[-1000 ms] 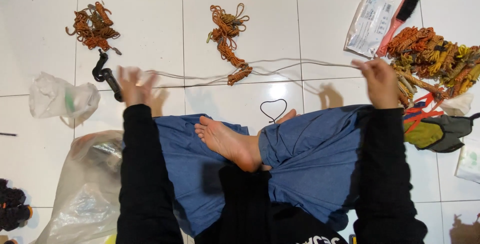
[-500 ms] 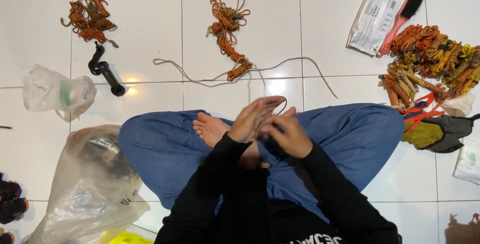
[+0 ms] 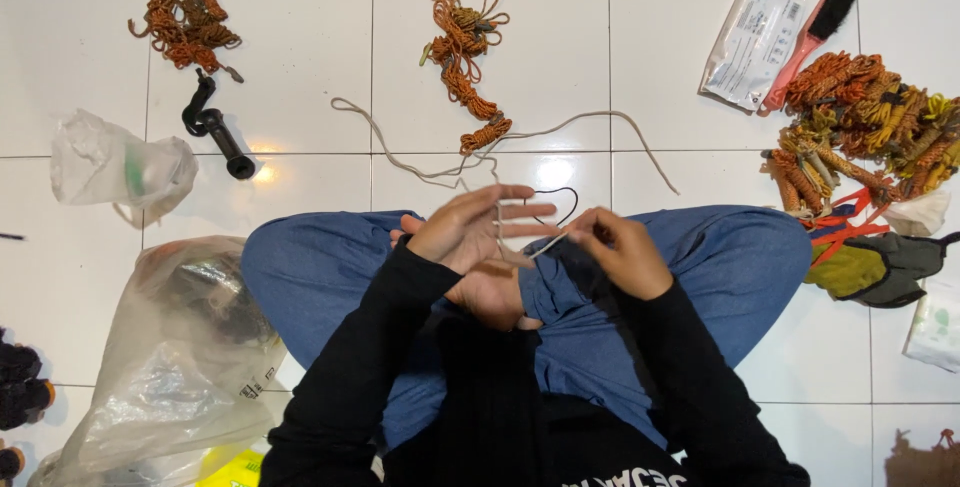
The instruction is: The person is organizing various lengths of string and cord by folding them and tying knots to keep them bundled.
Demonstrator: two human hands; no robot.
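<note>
At frame centre, the left hand (image 3: 470, 232), fingers spread, has the pale cord (image 3: 590, 125) wrapped around it; the right hand (image 3: 620, 252) pinches the cord's end. The rest trails onto the tiled floor (image 3: 300, 47) near an orange cord bundle (image 3: 465, 47).

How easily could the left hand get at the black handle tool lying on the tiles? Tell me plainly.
Probably yes, but not freely. The left hand is open with the pale cord running across it toward the right hand. The black handle tool lies uncovered on that side, beyond the knee.

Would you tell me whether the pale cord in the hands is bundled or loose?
Loose: the pale cord trails in open curves across the floor tiles, unlike the orange cord bundle.
</note>
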